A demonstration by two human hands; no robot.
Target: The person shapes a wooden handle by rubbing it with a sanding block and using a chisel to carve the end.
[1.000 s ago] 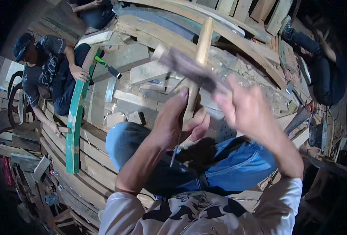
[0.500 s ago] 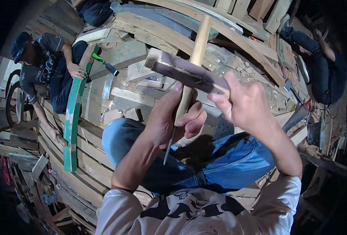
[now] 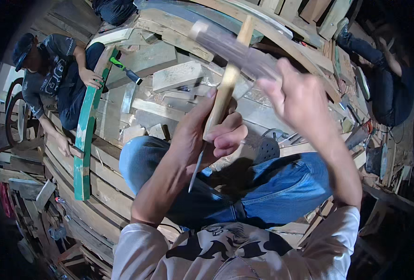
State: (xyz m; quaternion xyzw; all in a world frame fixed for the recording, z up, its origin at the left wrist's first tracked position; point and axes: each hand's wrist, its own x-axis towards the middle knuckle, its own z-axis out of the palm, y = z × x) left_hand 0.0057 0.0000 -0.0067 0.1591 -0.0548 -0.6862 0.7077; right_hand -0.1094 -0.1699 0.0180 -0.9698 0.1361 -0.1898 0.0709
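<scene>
My left hand (image 3: 211,130) is closed around the lower part of a pale wooden handle (image 3: 227,84), which slants up and away from me. From its lower end a thin pointed metal spike (image 3: 196,170) sticks out below my fingers. My right hand (image 3: 298,95) grips one end of a long block with a dark purplish-brown face (image 3: 232,48). That block lies across the upper part of the handle and is smeared by motion. Its far end looks paler, like bare wood. Whether the block presses on the handle, I cannot tell.
To the left another person holds a green-painted curved beam (image 3: 84,144); a green-and-black handled tool (image 3: 125,70) lies nearby. Wood offcuts (image 3: 178,77) and shavings cover the planks ahead. A handsaw (image 3: 358,135) rests at right, near another person's legs (image 3: 372,53).
My right hand has moved the dark block up along the handle, away from me. The handle in my left hand has shifted slightly. The other person's lower hand has moved on the green beam.
</scene>
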